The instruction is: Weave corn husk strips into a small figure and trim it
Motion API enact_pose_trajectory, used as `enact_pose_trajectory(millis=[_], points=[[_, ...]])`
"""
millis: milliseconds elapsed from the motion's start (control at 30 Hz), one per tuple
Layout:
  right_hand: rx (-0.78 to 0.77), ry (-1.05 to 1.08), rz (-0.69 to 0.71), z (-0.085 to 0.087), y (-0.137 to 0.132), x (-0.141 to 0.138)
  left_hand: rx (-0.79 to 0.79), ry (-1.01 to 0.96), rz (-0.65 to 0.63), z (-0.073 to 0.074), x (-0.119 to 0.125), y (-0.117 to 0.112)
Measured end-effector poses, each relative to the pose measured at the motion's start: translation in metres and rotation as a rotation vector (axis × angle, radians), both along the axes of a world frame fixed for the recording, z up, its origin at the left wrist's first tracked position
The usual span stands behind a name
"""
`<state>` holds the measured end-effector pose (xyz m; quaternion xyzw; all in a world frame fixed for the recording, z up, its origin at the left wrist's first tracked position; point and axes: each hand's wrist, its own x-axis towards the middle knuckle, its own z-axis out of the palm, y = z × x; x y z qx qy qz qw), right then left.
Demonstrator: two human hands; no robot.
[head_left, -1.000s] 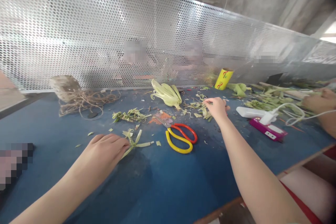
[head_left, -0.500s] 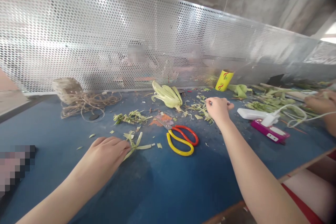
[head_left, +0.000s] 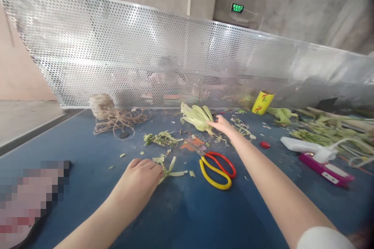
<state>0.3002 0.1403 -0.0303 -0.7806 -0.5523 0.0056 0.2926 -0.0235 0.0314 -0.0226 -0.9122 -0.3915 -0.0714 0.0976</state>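
Observation:
My left hand [head_left: 142,177] rests knuckles-up on the blue table [head_left: 181,218], its fingertips pressed onto a small piece woven of green leaf strips [head_left: 169,169]. My right hand [head_left: 221,124] is stretched far forward, fingers out, touching a bundle of pale green husk leaves [head_left: 197,116]. Scissors [head_left: 214,161] with one red and one yellow handle lie between my two arms. A small red cap [head_left: 265,144] lies on the table right of my right forearm.
A perforated metal screen [head_left: 175,58] stands along the far edge, with people behind it. A tangle of brown twine [head_left: 117,118] lies far left, leaf scraps [head_left: 160,138] in the middle, a yellow roll [head_left: 263,102] far right, plus a white charger and magenta device [head_left: 324,161].
My right hand has left the scraps on the right and moved left onto the husk bundle, opening its fingers. The red cap now lies where the hand was. The camera has swung right.

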Motion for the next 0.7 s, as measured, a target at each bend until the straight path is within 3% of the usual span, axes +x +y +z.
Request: enact_pose_trajectory(millis=[100, 267, 367, 700], points=[[0.053, -0.121, 0.004, 0.003, 0.000, -0.016, -0.014, 0.036, 0.008, 0.000, 0.000, -0.001], [0.103, -0.305, 0.221, 0.000, 0.000, -0.055, -0.057, 0.071, 0.019, 0.002, 0.003, -0.003], [0.125, -0.330, 0.211, -0.002, 0.006, -0.067, -0.057, 0.061, 0.021, 0.004, 0.003, -0.004], [0.178, 0.016, 0.100, -0.006, 0.015, -0.038, -0.004, 0.047, -0.008, 0.005, 0.000, -0.004]])
